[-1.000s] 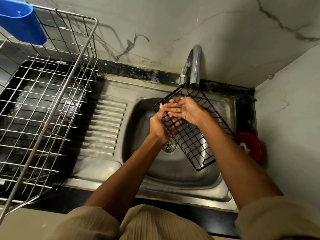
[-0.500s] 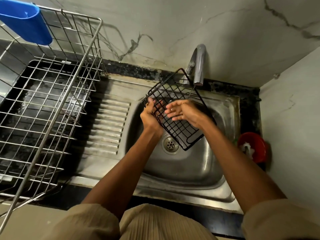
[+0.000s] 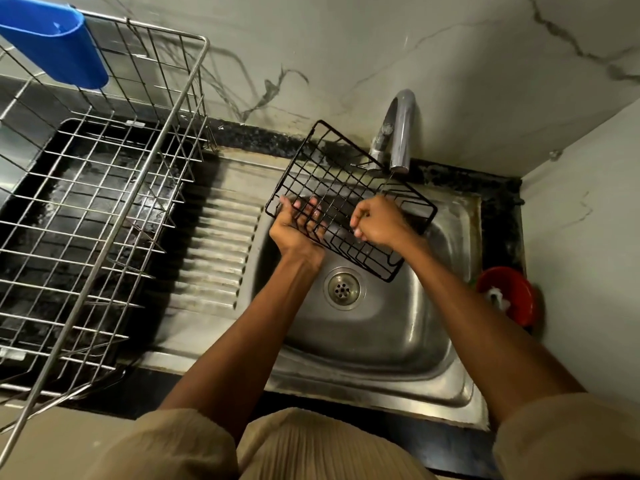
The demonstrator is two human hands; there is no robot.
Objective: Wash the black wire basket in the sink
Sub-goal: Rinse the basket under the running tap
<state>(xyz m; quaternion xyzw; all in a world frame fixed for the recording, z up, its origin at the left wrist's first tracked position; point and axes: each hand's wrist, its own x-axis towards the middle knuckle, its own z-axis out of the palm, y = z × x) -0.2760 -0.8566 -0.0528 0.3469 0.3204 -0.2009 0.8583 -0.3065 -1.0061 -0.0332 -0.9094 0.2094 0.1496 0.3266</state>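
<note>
The black wire basket (image 3: 349,199) is held in the air above the far half of the steel sink (image 3: 381,327), just below the spout of the tap (image 3: 398,133). The left hand (image 3: 299,226) grips the basket at its left corner: the fingers (image 3: 311,211) are curled through the mesh and show behind the wires. The right hand (image 3: 379,221) lies on the near-right part of the basket, its fingers curled round the wires; the mesh extends past this hand to the right and toward the drain (image 3: 343,288).

The basket is tilted, with its far corner raised toward the wall and its near corner lowered over the drain. Its long axis runs from far left to near right.

A large steel dish rack (image 3: 104,209) stands on the counter (image 3: 498,209) left of the sink, with a blue cup (image 3: 59,46) hung on its far rim. A red bowl (image 3: 509,296) sits right of the sink.
</note>
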